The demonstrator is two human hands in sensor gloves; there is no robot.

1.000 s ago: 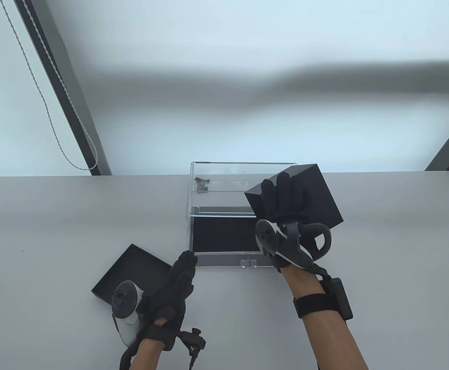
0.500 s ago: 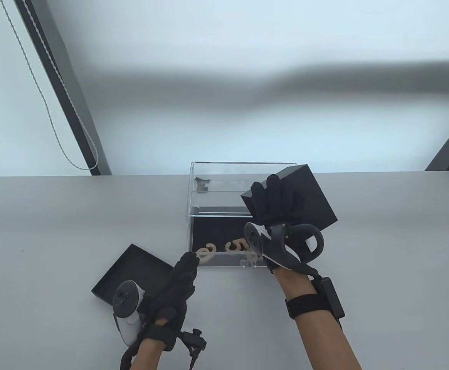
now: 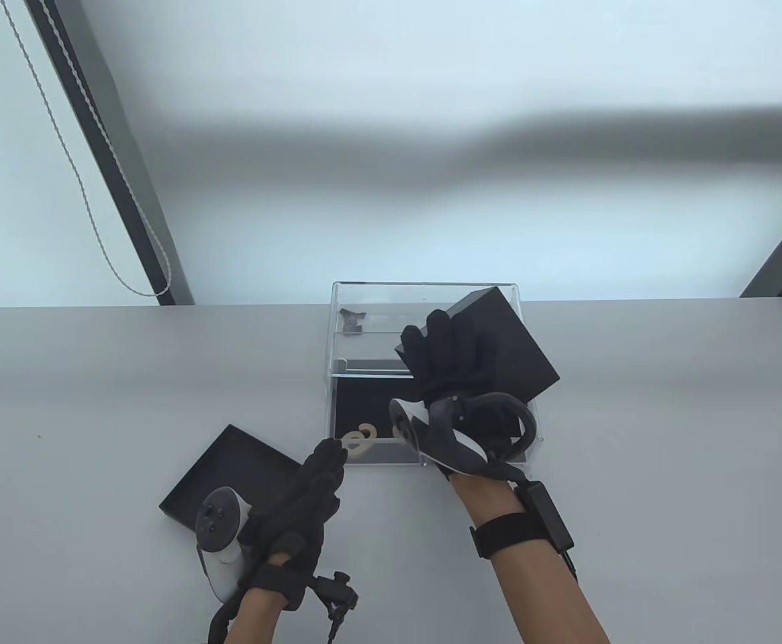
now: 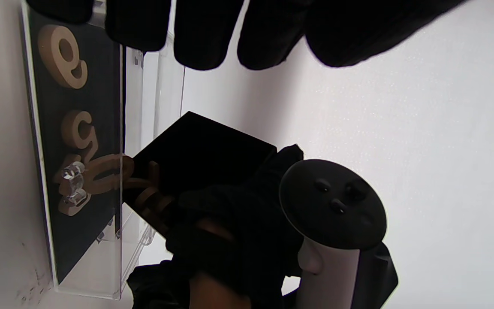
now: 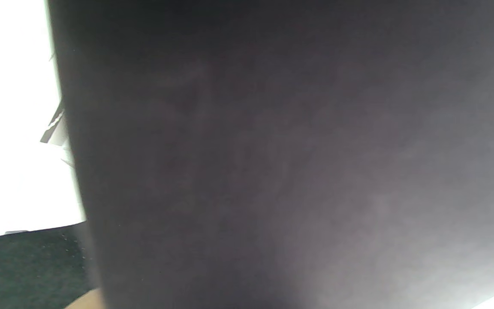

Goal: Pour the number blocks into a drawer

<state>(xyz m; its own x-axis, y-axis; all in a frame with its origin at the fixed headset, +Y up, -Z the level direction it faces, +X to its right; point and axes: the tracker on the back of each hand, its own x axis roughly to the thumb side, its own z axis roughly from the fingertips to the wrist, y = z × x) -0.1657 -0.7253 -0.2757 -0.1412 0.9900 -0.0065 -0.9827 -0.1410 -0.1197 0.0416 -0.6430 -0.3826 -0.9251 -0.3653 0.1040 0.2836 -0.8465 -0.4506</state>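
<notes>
My right hand (image 3: 454,362) grips a black box (image 3: 511,355) and holds it tilted over the pulled-out clear drawer (image 3: 370,455) with its dark liner (image 3: 364,402). Wooden number blocks (image 3: 360,439) lie in the drawer near its front edge. In the left wrist view several blocks (image 4: 64,56) lie on the liner and more spill from the box mouth (image 4: 148,189). The black box (image 5: 272,154) fills the right wrist view. My left hand (image 3: 317,479) rests flat on the table, fingertips (image 3: 332,451) at the drawer's front left corner.
The clear drawer cabinet (image 3: 424,295) stands at the table's far edge, with a small dark item (image 3: 350,320) on an upper level. The black box lid (image 3: 226,473) lies on the table left of my left hand. A bead cord (image 3: 95,221) hangs at the back left.
My right hand has moved left and tipped the black box further over the drawer. Number blocks have dropped onto the liner, which was bare a second ago. My left hand has stayed put.
</notes>
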